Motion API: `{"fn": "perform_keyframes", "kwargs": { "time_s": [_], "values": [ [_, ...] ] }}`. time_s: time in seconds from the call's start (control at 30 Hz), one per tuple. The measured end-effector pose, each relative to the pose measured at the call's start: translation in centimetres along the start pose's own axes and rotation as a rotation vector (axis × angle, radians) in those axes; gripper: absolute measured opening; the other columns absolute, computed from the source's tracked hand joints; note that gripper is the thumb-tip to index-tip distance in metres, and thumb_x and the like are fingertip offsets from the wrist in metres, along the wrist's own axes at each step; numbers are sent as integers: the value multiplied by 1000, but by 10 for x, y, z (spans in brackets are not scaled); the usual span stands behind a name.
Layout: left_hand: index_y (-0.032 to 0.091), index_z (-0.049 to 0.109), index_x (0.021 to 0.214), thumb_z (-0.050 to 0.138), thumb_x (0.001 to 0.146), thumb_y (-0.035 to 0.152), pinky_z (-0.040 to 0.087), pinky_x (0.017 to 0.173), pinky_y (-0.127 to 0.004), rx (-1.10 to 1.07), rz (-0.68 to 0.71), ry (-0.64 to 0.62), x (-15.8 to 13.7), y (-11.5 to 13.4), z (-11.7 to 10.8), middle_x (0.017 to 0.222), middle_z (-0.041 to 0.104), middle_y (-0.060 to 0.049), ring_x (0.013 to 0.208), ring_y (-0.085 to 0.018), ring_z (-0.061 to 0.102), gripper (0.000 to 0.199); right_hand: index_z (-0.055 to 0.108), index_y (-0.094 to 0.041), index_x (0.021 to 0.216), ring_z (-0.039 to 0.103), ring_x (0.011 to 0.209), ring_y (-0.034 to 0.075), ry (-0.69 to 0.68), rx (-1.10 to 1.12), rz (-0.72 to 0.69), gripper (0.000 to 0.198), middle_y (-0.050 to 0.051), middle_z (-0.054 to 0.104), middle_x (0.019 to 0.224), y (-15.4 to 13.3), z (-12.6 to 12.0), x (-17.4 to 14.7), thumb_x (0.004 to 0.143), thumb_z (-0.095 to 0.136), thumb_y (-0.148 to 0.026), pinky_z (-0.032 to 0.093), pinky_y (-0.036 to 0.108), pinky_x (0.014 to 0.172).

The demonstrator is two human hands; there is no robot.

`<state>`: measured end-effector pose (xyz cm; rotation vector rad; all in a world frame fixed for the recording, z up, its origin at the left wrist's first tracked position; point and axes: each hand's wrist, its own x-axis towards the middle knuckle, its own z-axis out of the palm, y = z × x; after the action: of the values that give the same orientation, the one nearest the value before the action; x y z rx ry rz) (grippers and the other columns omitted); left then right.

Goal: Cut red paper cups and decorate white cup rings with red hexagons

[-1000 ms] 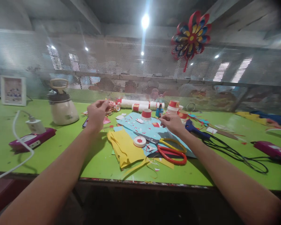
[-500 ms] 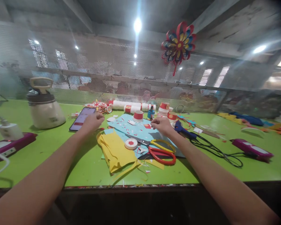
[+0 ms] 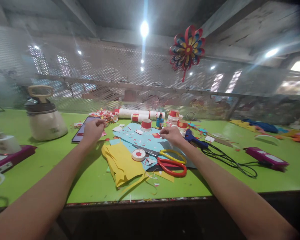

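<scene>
My left hand (image 3: 93, 129) hovers by the phone (image 3: 81, 130) and partly covers it. Its fingers are curled together, and whatever they may hold is hidden. My right hand (image 3: 173, 134) is closed in a pinch over the right side of the light-blue paper (image 3: 130, 131). A small red paper piece (image 3: 156, 135) shows right by its fingertips; I cannot tell whether they touch it. Between my arms lie folded yellow paper (image 3: 122, 165), a round white lid with a red centre (image 3: 138, 154) and scissors (image 3: 171, 162) with red and yellow handles.
A red-and-white paper cup (image 3: 146, 124) stands on the blue paper, with stacked cups (image 3: 173, 115) behind. White rolls (image 3: 137, 114) lie at the back. A blue glue gun (image 3: 195, 139) with a black cable lies right. A spray bottle (image 3: 46, 116) and purple power strip (image 3: 15, 160) stand left.
My left hand has turned slightly, its fingers more bunched and covering more of the phone. My right hand keeps its pinch in nearly the same place. The view has shifted a little.
</scene>
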<state>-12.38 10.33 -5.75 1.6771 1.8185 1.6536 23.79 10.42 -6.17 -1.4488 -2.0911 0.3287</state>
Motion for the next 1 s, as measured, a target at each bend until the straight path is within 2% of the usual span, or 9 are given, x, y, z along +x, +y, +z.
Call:
{"fn": "perform_keyframes", "kwargs": {
  "time_s": [0.2, 0.4, 0.6, 0.77, 0.87, 1.0],
  "values": [
    [16, 69, 90, 57, 70, 29, 51, 68, -31, 26, 74, -19, -2, 4, 1, 78, 71, -7, 76, -23, 66, 27, 58, -17, 115, 63, 94, 20, -24, 51, 1, 27, 8, 61, 116, 4, 5, 2, 92, 56, -29, 53, 39, 79],
    [16, 68, 87, 59, 70, 31, 51, 67, -33, 44, 91, -21, -4, 6, 2, 79, 71, -8, 74, -24, 66, 25, 58, -16, 115, 63, 93, 20, -48, 42, 17, 27, 8, 61, 115, 5, 2, 2, 91, 57, -29, 54, 39, 78],
    [17, 69, 83, 62, 69, 31, 51, 65, -31, 75, 88, -35, -7, 11, 1, 78, 71, -7, 73, -24, 66, 21, 58, -17, 116, 62, 95, 20, -13, -112, 86, 27, 8, 60, 117, 9, -11, 3, 92, 56, -30, 53, 39, 79],
    [15, 69, 87, 60, 70, 31, 52, 65, -32, 82, 79, -51, -8, 13, 2, 81, 72, -9, 72, -23, 66, 25, 59, -17, 115, 62, 97, 21, -3, -280, 99, 27, 7, 59, 120, 10, -16, 7, 92, 56, -30, 53, 39, 80],
    [16, 69, 88, 58, 71, 32, 53, 68, -31, 82, 79, -79, -9, 13, 4, 84, 72, -9, 76, -23, 67, 26, 59, -18, 116, 61, 99, 21, -54, -372, 84, 26, 8, 59, 121, 3, -15, 16, 92, 55, -29, 52, 40, 82],
    [15, 68, 91, 55, 71, 31, 53, 70, -32, 97, 79, -121, -12, 17, 5, 87, 73, -9, 76, -23, 67, 29, 57, -17, 118, 61, 99, 21, -207, -467, 71, 29, 8, 59, 119, -14, -11, 33, 92, 56, -30, 52, 41, 82]
  ]
}}
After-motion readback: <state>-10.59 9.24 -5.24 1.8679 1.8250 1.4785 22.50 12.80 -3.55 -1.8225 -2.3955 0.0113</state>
